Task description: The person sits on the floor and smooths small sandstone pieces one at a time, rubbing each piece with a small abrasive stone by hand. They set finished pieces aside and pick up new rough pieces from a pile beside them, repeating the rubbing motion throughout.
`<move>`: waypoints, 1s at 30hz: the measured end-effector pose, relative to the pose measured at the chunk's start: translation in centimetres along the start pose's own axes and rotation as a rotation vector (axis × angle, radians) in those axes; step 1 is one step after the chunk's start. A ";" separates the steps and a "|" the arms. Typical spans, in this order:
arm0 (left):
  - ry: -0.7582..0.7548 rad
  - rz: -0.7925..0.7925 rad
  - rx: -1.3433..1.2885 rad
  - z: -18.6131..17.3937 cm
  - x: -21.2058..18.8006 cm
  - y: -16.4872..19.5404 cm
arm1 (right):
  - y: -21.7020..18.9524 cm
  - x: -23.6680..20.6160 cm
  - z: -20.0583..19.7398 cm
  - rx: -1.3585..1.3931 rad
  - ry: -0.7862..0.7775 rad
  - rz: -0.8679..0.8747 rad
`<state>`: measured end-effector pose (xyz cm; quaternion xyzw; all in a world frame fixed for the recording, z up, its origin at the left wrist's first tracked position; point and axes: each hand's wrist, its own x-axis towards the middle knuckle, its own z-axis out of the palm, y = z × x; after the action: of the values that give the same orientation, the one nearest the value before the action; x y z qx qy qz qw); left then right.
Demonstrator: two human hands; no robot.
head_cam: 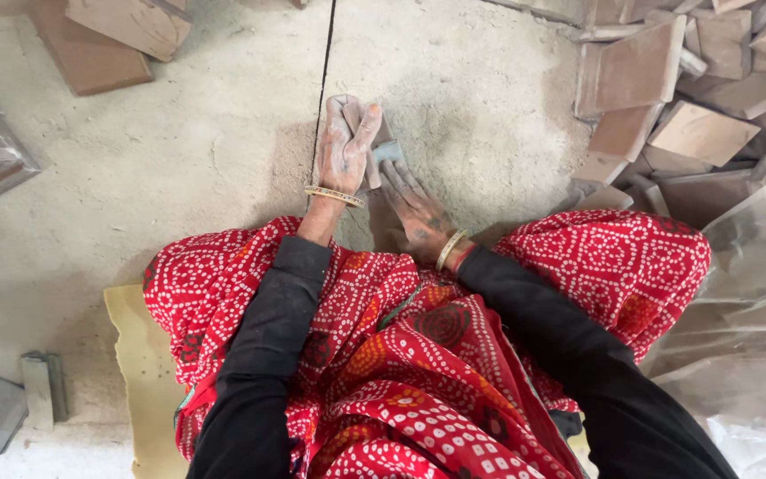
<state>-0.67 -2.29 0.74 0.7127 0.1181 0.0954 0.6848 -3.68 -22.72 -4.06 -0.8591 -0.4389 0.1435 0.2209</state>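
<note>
Gripping a small brown tile (367, 120) on edge, your left hand (345, 146) wraps its upper part, fingers closed around it, over the dusty concrete floor (179, 168) ahead of your knees. Your right hand (417, 211) presses a grey-blue pad (388, 152) against the tile's side, fingers flat. Heaped tiles (693, 106) lie to the right.

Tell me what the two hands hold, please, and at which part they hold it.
The left hand presses on a small brown tile from above. The right hand grips its lower right side, near a grey block. The exact finger contact is hidden.
</note>
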 end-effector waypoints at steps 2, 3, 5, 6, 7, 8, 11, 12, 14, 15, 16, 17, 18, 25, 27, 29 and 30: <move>0.012 0.010 0.054 0.1 0.0 -0.8 | -0.2 -0.3 0.0 -0.003 -0.005 0.014; 0.021 0.014 0.080 0.1 0.1 -1.4 | -0.2 0.0 0.0 -0.037 -0.051 0.030; 0.004 -0.055 0.048 0.3 0.1 -2.4 | 0.1 1.8 -0.3 -0.102 -0.163 0.066; -0.005 -0.096 0.031 0.3 -0.1 -2.9 | 0.1 2.7 -0.5 -0.113 -0.135 0.061; -0.048 -0.102 -0.297 0.4 -0.1 -3.3 | 0.3 3.9 -0.9 -0.131 -0.099 0.054; -0.097 -0.094 -0.620 0.3 -0.1 -3.6 | 0.6 5.3 -1.4 -0.155 -0.048 0.043; -0.097 0.166 -0.225 -0.3 0.2 -3.6 | 1.4 8.9 -2.7 -0.051 -0.256 0.183; -0.056 0.287 0.134 -0.6 0.3 -3.3 | 1.4 9.2 -2.8 -0.009 -0.258 0.228; -0.015 0.104 0.047 -0.5 0.2 -2.5 | 1.2 8.2 -2.6 0.070 -0.285 0.324; 0.009 0.022 0.002 -0.5 0.4 -2.0 | 0.9 7.1 -2.3 0.016 -0.227 0.231; -0.008 -0.011 -0.010 -0.4 0.6 -1.4 | 0.4 5.2 -1.9 -0.036 -0.171 0.142; -0.019 -0.059 -0.026 -0.4 0.3 -0.9 | -0.2 3.2 -1.3 -0.082 -0.130 0.054; -0.026 -0.109 -0.046 -0.2 0.0 -0.5 | -0.6 1.6 -0.8 -0.063 -0.113 0.041; -0.051 -0.077 -0.054 -0.6 -0.1 0.8 | -0.4 4.2 -1.7 -0.083 -0.254 0.179; -0.082 -0.263 -0.213 -0.9 -0.2 0.2 | 0.3 8.0 -2.9 -0.072 -0.331 0.257; -0.095 0.049 -0.103 -1.1 0.1 -0.7 | 0.6 10.4 -3.6 -0.057 -0.394 0.335; -0.108 0.206 -0.047 -1.1 0.4 -1.3 | 0.5 10.7 -3.6 -0.061 -0.303 0.284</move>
<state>-0.68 -1.06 -0.56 0.7090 0.0049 0.1295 0.6932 4.38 -15.14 -1.72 -0.8871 -0.3459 0.2874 0.1038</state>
